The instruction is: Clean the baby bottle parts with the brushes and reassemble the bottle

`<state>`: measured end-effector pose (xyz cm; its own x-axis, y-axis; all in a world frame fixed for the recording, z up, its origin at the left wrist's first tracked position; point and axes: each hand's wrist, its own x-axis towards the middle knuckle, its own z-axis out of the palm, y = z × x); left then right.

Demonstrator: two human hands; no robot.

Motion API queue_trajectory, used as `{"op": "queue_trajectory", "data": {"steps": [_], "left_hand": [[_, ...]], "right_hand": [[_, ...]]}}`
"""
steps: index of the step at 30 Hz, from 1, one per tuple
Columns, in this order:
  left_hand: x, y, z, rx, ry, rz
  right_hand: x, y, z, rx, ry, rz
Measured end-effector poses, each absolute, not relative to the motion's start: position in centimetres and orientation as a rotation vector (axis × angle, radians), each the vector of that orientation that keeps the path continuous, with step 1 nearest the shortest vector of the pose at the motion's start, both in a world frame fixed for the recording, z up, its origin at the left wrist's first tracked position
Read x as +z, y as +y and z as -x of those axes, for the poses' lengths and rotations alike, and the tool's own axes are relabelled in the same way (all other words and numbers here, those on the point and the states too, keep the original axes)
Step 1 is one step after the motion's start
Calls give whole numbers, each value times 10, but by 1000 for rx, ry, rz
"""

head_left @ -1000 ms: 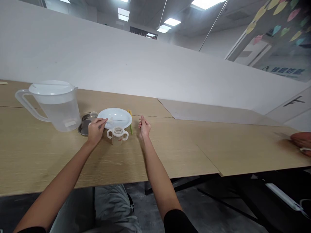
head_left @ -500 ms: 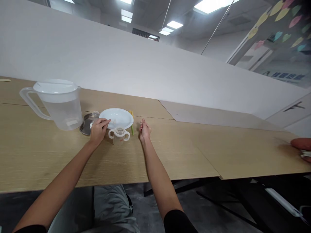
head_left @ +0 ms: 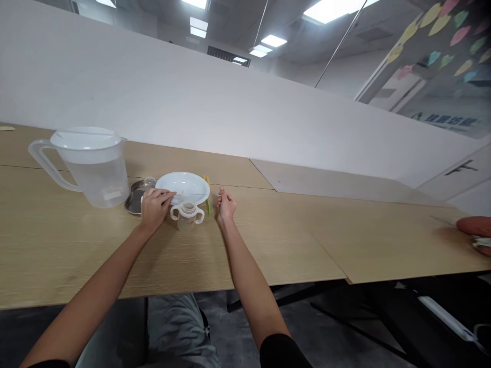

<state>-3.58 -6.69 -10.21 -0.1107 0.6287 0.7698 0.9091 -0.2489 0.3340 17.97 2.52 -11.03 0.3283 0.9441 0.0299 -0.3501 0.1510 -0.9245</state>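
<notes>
My left hand (head_left: pixel 155 207) is shut on a thin white utensil (head_left: pixel 173 194), whose tip reaches over the near part of a shallow white plate (head_left: pixel 182 185). Just below that hand, a clear two-handled baby cup (head_left: pixel 187 215) stands open, with no lid on it. My right hand (head_left: pixel 226 205) rests to the right of the cup, its fingertips pinched together and nothing visible in them. A yellow-green item (head_left: pixel 207 199) lies partly hidden behind the plate's right side. A small glass piece (head_left: pixel 149 183) sits on a steel tray (head_left: pixel 134 205), partly behind my left hand.
A large plastic pitcher (head_left: pixel 90 168) with a white lid stands left of the tray. The wooden table (head_left: pixel 268 245) has seams and a front edge near my lap. A reddish rounded shape (head_left: pixel 474 226) sits at the right edge, beyond a white partition (head_left: pixel 153 102).
The view has tilted slightly. My left hand's fingers reach a little further over the plate, and my right hand has shifted slightly left.
</notes>
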Motion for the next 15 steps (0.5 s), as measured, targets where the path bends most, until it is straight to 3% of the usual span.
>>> {"op": "queue_trajectory", "data": {"steps": [15], "left_hand": [[-100,-70,34,-1331,-1692,1867]], "right_hand": [[-74,-11,-162,921,-833,901]]}}
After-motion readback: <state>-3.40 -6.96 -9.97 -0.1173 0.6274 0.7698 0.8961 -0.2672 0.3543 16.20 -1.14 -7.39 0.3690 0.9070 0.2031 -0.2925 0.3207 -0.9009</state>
